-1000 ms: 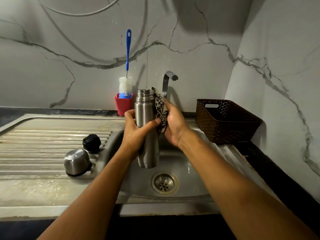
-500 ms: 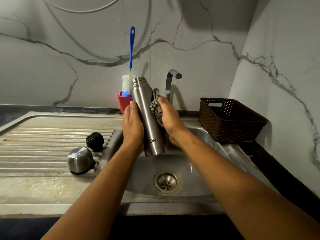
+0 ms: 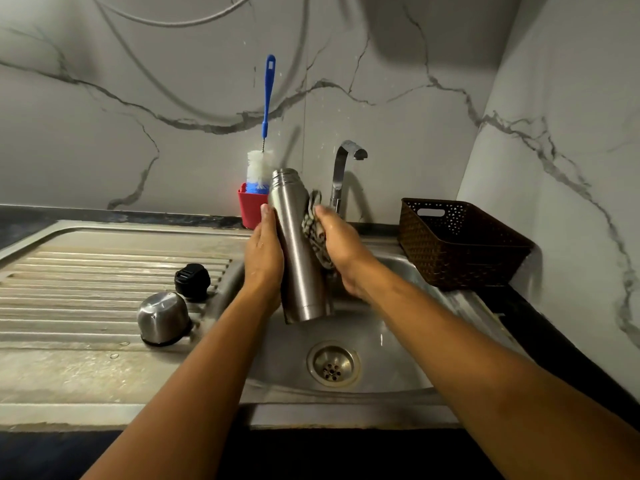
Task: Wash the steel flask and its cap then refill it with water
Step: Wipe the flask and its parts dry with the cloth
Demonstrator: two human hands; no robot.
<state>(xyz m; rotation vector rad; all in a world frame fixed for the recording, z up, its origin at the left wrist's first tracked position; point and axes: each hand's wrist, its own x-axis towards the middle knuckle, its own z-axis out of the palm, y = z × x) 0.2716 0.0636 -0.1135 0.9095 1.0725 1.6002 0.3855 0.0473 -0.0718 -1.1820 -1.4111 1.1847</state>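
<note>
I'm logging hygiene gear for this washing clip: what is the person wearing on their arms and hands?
Nothing that shows. The left arm and right arm are bare down to the frame's bottom edge, with no sleeves in view. The left hand and right hand have no gloves, and no watch or bracelet shows at either wrist. Any ring is too small to tell.

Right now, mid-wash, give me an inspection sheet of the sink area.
Surface: steel sink with ribbed drainboard, water drops on it.
Job's things: flask uncapped, tilted over the basin; steel cap and black stopper on the drainboard.
Clutter: bottle brush in red cup; brown basket.
Hands: left hand holds the flask; right hand grips a patterned cloth against it.
Cables: pale arc high on the wall, cord or veining unclear.
Surroundings: marble-look walls; tap not running.
</note>
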